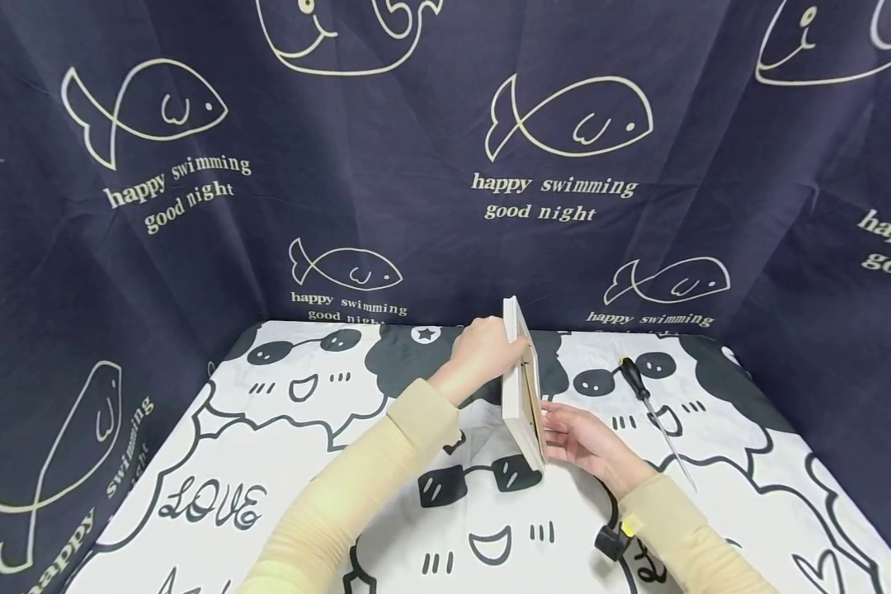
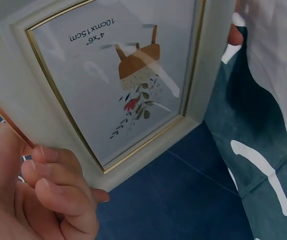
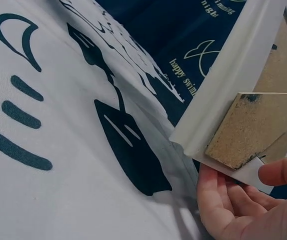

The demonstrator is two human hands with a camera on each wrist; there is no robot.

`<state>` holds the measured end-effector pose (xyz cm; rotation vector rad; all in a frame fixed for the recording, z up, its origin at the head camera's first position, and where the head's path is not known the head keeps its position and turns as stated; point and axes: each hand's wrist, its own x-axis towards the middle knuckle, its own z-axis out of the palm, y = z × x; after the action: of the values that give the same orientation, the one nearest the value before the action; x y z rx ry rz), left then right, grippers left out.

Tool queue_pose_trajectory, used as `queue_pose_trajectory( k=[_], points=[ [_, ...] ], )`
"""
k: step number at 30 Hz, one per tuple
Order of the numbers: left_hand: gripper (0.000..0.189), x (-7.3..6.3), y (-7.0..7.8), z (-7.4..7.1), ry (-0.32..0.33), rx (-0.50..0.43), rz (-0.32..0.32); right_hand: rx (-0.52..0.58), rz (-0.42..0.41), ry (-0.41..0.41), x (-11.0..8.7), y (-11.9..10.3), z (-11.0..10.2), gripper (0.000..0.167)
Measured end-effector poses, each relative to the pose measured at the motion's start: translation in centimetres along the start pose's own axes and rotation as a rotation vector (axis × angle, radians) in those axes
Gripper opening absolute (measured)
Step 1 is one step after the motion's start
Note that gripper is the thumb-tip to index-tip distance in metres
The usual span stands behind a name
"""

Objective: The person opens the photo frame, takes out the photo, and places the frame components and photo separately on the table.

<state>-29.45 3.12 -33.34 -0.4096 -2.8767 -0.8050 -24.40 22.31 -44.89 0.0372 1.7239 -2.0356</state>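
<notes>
A white picture frame stands up off the cloth, seen nearly edge-on from the head. My left hand grips its upper part. In the left wrist view, the front of the frame shows a gold inner rim and an upside-down print of a vase with flowers, marked 10cmx15cm; the curled left fingers lie along its edge. My right hand is at the lower back. In the right wrist view, its thumb and fingers pinch a lower corner, beside a brown board piece that juts from the brown backing.
A screwdriver with a black handle and long metal shaft lies to the right of the right hand. White cloth with dark cartoon prints covers the table. Dark blue fish-print curtains hang behind and at both sides.
</notes>
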Motion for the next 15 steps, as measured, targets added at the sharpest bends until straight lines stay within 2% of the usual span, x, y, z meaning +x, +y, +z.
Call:
queue_pose_trajectory(
  k=[9,15],
  points=[
    [0.029,-0.6,-1.9,0.1,-0.018,-0.035,0.003,-0.010,0.020,0.028,0.0,0.1,-0.1,0.054],
    [0.027,-0.8,-3.2,0.2,-0.013,-0.071,0.049,-0.009,0.018,0.048,-0.1,-0.1,0.0,0.057]
  ],
)
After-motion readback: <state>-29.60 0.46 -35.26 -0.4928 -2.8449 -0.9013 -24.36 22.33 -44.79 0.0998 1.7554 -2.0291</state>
